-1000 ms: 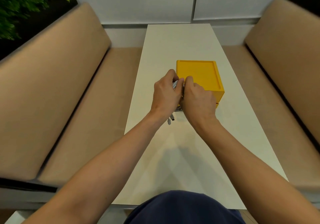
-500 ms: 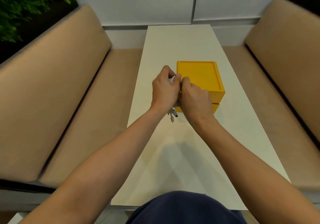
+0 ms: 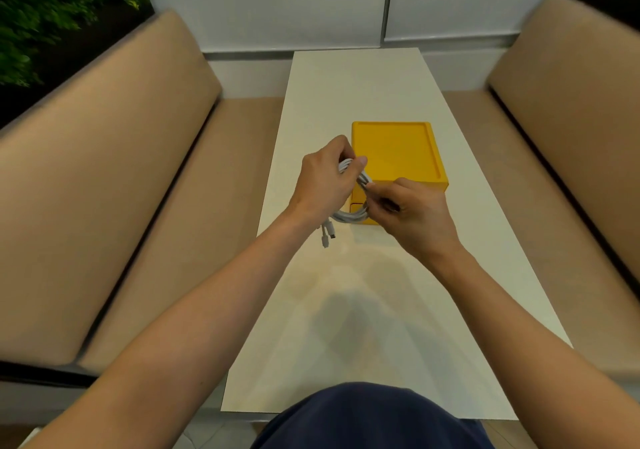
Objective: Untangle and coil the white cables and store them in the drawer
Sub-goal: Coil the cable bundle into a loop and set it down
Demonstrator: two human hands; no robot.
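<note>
A coil of white cables [image 3: 353,215] hangs in the air just in front of a yellow drawer box [image 3: 394,150] on the white table [image 3: 363,81]. My left hand [image 3: 323,181] grips the top of the coil between thumb and fingers. My right hand [image 3: 412,213] pinches the coil's right side, fingers curled. Two plug ends [image 3: 328,235] dangle below my left wrist. The box's front is largely hidden behind the hands and coil, so I cannot tell whether its drawer is open.
Tan padded benches [image 3: 114,171] run along both sides of the narrow table. A white wall panel [image 3: 294,5] closes the far end. Green plants [image 3: 41,5] sit at the top left. My dark blue lap [image 3: 370,417] is at the near edge.
My hands have drawn apart, the right one sliding down and rightward. The coil, earlier mostly hidden between them, now shows as a loop with the plugs hanging lower.
</note>
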